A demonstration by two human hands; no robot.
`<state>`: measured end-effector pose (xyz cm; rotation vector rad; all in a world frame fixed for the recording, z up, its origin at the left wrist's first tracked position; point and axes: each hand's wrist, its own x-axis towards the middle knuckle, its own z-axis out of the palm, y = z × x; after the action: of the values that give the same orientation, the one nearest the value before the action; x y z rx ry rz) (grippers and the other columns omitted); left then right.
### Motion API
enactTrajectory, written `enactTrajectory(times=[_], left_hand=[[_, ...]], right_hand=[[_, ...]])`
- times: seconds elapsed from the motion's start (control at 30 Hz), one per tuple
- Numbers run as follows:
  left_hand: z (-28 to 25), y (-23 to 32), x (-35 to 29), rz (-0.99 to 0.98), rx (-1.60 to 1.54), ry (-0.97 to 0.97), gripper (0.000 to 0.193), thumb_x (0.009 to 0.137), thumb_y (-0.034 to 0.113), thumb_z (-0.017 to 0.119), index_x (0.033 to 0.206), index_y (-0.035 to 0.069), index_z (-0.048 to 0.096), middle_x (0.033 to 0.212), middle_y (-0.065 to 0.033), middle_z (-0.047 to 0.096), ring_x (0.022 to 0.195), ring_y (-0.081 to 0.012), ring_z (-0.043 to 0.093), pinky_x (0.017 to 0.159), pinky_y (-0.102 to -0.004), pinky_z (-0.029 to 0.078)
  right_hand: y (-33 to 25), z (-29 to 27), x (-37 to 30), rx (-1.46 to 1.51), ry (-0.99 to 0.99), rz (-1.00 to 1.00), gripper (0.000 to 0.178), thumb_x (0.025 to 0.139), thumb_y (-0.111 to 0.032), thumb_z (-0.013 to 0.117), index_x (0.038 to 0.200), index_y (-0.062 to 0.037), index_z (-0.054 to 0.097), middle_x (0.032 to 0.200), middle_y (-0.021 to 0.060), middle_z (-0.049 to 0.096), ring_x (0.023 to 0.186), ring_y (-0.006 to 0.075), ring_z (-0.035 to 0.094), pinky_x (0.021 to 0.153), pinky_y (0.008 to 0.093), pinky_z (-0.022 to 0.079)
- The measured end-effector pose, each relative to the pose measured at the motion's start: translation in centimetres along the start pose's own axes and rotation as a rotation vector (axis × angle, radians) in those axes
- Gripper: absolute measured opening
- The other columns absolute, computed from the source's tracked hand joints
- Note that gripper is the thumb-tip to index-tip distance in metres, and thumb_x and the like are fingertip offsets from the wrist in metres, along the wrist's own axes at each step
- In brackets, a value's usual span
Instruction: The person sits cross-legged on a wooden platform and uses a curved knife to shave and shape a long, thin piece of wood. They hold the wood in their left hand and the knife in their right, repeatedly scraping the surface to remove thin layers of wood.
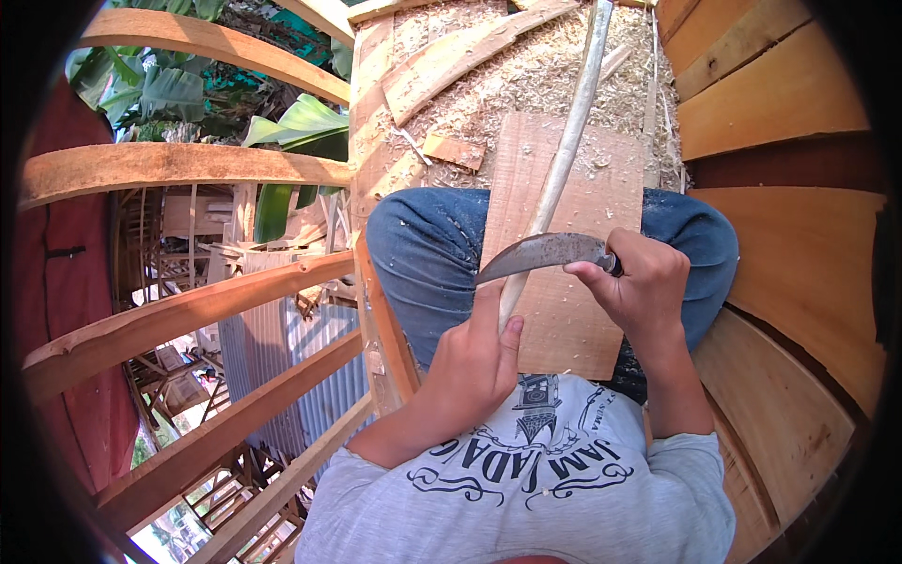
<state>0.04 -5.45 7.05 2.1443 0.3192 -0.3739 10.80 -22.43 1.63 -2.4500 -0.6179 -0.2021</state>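
Note:
A long pale stick (562, 174) runs from near my chest up past the top of the view, slanting slightly right. My left hand (481, 350) is wrapped round its near end, with the thumb along its side. In my right hand (641, 279) is a curved knife (545, 256), gripped by its dark handle. The blade lies across the stick just beyond my left hand, its tip pointing left. Beneath them a flat wooden board (573, 324) rests over my lap, between my jeans-clad knees, with a few shavings on it.
Wood shavings (526, 70) cover the floor ahead, with a flat offcut (460, 61) and a small wood block (454, 150) among them. Wooden rails (188, 164) stand at the left, with leaves and corrugated sheets (282, 357) beyond. A plank wall (780, 103) curves along the right.

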Motion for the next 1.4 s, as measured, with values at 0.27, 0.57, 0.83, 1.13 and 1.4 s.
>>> enactTrajectory(times=[0.27, 0.57, 0.83, 1.13, 1.4], left_hand=[[0.0, -0.9, -0.9, 0.005, -0.160, -0.090, 0.028, 0.093, 0.008, 0.046, 0.118, -0.004, 0.039, 0.074, -0.0250, 0.057, 0.068, -0.0392, 0.062, 0.060, -0.0427, 0.047], [-0.4, -0.3, -1.1, 0.030, -0.207, -0.091, 0.025, 0.095, 0.008, 0.044, 0.117, -0.003, 0.042, 0.082, -0.0219, 0.058, 0.067, -0.0317, 0.062, 0.063, -0.0364, 0.046], [0.1, -0.7, -0.8, 0.083, -0.182, -0.053, 0.023, 0.095, 0.008, 0.045, 0.115, -0.003, 0.042, 0.077, -0.0219, 0.057, 0.068, -0.0345, 0.063, 0.060, -0.0370, 0.046], [0.1, -1.1, -0.5, 0.077, -0.117, -0.019, 0.027, 0.093, 0.006, 0.047, 0.117, -0.004, 0.042, 0.076, -0.0233, 0.058, 0.068, -0.0371, 0.065, 0.059, -0.0399, 0.047], [0.0, -1.9, -0.8, 0.089, -0.163, -0.001, 0.027, 0.095, 0.009, 0.045, 0.118, -0.003, 0.044, 0.075, -0.0106, 0.054, 0.059, -0.0153, 0.053, 0.056, -0.0299, 0.042]], right_hand=[[3.6, -2.6, 0.7, 0.014, 0.070, 0.292, 0.056, 0.079, -0.054, 0.065, 0.059, -0.0033, 0.051, 0.049, 0.0136, 0.046, 0.045, 0.0313, 0.049, 0.043, 0.0365, 0.037], [1.3, -0.1, 1.6, -0.024, 0.033, 0.117, 0.061, 0.072, -0.063, 0.065, 0.053, -0.0063, 0.049, 0.044, 0.0094, 0.044, 0.040, 0.0275, 0.050, 0.038, 0.0347, 0.036], [0.1, -0.3, 1.2, 0.132, -0.004, 0.088, 0.061, 0.074, -0.061, 0.065, 0.054, -0.0049, 0.051, 0.043, 0.0104, 0.043, 0.039, 0.0286, 0.048, 0.039, 0.0351, 0.036], [1.3, 0.4, 2.3, 0.281, -0.053, 0.218, 0.060, 0.075, -0.058, 0.065, 0.053, -0.0041, 0.049, 0.044, 0.0110, 0.044, 0.041, 0.0287, 0.050, 0.040, 0.0348, 0.038], [2.9, 1.5, 3.2, 0.172, 0.055, 0.066, 0.056, 0.076, -0.056, 0.065, 0.057, -0.0065, 0.048, 0.048, 0.0088, 0.043, 0.043, 0.0271, 0.052, 0.041, 0.0338, 0.038]])
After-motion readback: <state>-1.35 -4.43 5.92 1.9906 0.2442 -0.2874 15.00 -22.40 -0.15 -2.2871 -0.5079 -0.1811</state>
